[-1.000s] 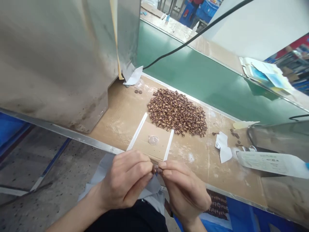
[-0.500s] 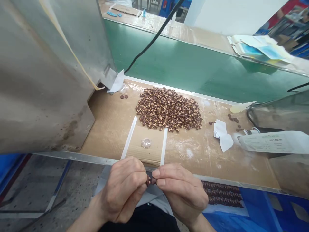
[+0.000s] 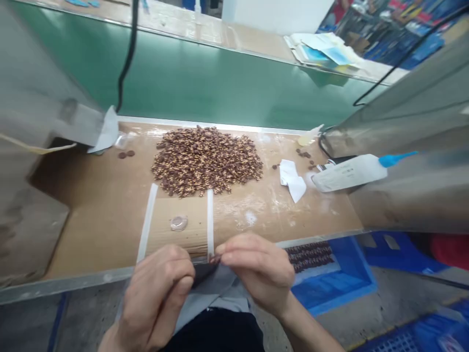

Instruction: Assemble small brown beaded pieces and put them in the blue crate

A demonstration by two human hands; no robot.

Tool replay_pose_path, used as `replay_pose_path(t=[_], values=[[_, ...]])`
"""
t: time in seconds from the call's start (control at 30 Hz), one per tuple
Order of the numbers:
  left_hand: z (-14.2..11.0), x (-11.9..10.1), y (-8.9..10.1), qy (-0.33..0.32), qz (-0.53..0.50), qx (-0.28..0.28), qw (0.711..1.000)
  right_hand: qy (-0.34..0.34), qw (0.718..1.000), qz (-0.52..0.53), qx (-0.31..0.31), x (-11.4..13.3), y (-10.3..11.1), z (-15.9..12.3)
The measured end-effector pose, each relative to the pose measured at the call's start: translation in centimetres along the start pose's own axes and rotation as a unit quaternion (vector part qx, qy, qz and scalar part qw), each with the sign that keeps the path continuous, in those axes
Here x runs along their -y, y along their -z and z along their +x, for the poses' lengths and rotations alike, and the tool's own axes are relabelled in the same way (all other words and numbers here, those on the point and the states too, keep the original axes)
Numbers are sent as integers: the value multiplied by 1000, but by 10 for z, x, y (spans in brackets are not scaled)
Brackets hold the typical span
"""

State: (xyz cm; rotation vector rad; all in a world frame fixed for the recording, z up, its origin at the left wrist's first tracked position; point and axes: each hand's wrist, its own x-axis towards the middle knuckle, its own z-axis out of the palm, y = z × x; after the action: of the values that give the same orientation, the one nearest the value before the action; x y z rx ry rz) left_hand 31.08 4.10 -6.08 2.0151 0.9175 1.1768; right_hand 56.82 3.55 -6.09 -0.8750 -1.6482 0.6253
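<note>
My right hand (image 3: 256, 273) pinches a small brown bead piece (image 3: 214, 260) between thumb and fingertips, at the table's front edge. My left hand (image 3: 157, 296) is curled just left of it, and the fingertips partly hide whether it touches the piece. Beyond my hands lies a cardboard square (image 3: 179, 210) between white plastic strips, with a clear round disc (image 3: 179, 223) on it. A large heap of brown-and-gold beads (image 3: 205, 161) sits farther back on the wooden tabletop (image 3: 98, 220).
Grey metal housings (image 3: 32, 127) stand at the left and right. A white glue bottle (image 3: 348, 172) with a blue nozzle lies at right, by crumpled white paper (image 3: 292, 180). A blue crate (image 3: 330, 278) holding beaded strands sits below the table edge. A green panel (image 3: 183, 83) rises behind.
The view has swung right, so the table shifts left in the picture. My hands have moved slightly apart, and the bead piece now shows at my right fingertips. The glue bottle has come fully into view.
</note>
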Motion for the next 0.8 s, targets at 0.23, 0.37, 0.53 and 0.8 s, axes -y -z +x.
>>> replay_pose_path(t=[0.23, 0.37, 0.53, 0.8], values=[[-10, 6, -15, 48, -6, 12, 999, -101, 911, -398, 44, -32, 115, -19], [-15, 3, -25, 60, -3, 19, 998, -95, 895, -427, 92, -47, 131, -31], [-18, 0, -28, 66, 30, 19, 997, -131, 876, -447, 125, -50, 128, -34], [-33, 17, -22, 44, 72, 29, 996, -203, 879, -411, 133, -41, 132, -18]])
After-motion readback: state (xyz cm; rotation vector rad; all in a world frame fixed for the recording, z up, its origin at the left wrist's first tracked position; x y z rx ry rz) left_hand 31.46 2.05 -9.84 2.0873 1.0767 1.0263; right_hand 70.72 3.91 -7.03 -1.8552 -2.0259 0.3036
